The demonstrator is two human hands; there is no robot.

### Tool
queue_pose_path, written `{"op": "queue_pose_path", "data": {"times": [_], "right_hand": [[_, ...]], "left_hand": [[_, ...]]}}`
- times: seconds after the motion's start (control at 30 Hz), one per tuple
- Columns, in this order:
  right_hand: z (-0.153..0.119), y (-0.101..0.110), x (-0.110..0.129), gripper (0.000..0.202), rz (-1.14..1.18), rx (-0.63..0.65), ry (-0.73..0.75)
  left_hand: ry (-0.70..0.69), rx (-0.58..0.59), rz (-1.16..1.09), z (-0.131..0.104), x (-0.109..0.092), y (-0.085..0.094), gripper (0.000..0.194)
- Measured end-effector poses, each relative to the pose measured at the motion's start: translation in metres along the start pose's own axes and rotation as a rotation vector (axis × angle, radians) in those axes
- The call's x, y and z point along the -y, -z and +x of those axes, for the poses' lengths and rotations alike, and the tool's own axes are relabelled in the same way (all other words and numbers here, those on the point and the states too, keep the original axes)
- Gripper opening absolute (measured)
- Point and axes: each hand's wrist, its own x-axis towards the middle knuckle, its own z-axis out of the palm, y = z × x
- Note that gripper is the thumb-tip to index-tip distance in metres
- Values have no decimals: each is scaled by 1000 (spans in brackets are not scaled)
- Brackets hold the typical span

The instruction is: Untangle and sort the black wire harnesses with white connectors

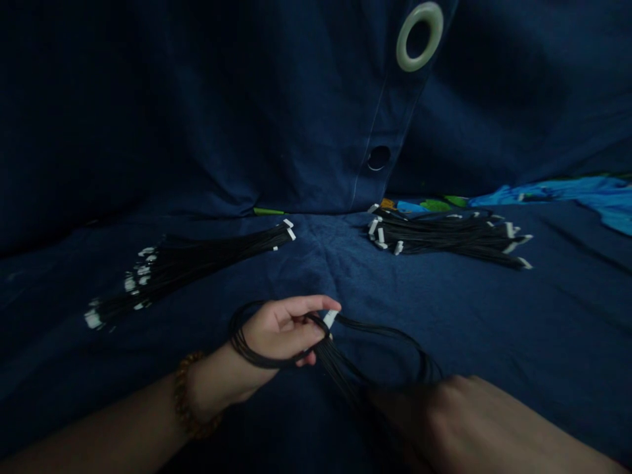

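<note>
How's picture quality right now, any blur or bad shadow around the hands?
Head view: dim overall; the right hand blurred, its fingers lost in shadow; the left hand clearer; white ends of the left-side black bundle smeared.

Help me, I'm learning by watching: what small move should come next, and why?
Perhaps the right hand should ease the thin black cables straight while the left hand pinches a small white rectangular piece: the cables curve in loops, one around the left hand, whereas the white-tipped black bundle at right lies nearly straight.
</note>
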Motion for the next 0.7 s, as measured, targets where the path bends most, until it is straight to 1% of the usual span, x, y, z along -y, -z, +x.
{"op": "queue_pose_path", "data": {"times": [0.1, 0.17, 0.27, 0.37, 0.47, 0.53, 0.63, 0.7], "right_hand": [[21, 12, 15, 20, -4, 74, -20], [31, 17, 20, 22, 60, 102, -22], [39, 17, 16, 23, 213, 140, -22], [43, 10, 10, 26, 406, 179, -69], [45, 4, 8, 26, 574, 178, -120], [45, 3, 8, 24, 616, 164, -154], [44, 3, 8, 19, 601, 123, -176], [43, 4, 9, 18, 536, 99, -146]], "left_hand": [[-15, 89, 37, 1, 3, 2, 31], [-37, 128, 41, 1, 5, 3, 30], [-57, 123, 28, 1, 8, 4, 28], [-58, 101, 58, -1, 7, 4, 29], [-59, 86, 82, -1, 5, 3, 29], [-60, 84, 85, -1, 4, 2, 30], [-61, 83, 96, -1, 4, 2, 31], [-60, 81, 98, -1, 5, 2, 31]]}}
